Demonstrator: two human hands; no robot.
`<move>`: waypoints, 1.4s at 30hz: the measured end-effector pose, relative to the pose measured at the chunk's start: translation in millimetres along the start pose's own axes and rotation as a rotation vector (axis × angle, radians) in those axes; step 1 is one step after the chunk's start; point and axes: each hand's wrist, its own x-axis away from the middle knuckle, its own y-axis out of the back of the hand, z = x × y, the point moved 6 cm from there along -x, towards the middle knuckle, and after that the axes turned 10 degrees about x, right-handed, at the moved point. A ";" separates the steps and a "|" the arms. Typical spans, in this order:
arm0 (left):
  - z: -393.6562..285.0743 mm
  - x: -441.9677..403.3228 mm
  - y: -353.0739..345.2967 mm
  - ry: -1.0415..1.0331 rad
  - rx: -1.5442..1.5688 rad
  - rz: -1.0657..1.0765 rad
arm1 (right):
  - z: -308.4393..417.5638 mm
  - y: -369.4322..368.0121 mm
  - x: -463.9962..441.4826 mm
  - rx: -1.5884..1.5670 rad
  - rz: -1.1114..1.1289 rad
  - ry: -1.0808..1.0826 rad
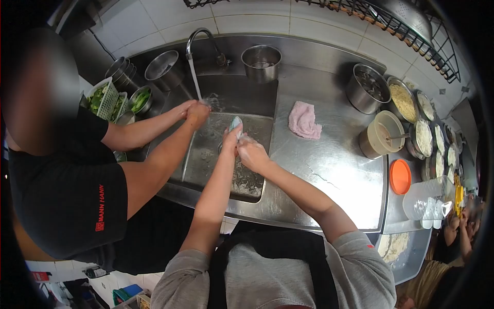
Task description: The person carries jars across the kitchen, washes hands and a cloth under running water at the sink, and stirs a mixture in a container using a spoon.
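My left hand (231,139) is over the sink (191,164), closed around a small pale blue-and-white item (235,123). It looks soapy, and its exact kind is unclear. Close against it is my right hand (252,154), covered in whitish lather. Its fingers are curled beside the left hand and partly hidden. To the left, a co-worker's hands (197,110) are together under the stream from the running tap (192,67). Water is splashing in the basin below.
A pink cloth (304,121) lies on the steel counter right of the sink. Metal pots (368,87), a plastic tub (382,135), an orange lid (400,176) and food bowls line the right side. The co-worker (67,195) stands close at left, near baskets of greens (105,100).
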 end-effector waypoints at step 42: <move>22.2 63.9 -55.0 -0.073 0.184 0.261 | -78.8 -24.7 4.1 -1.491 -0.526 -0.982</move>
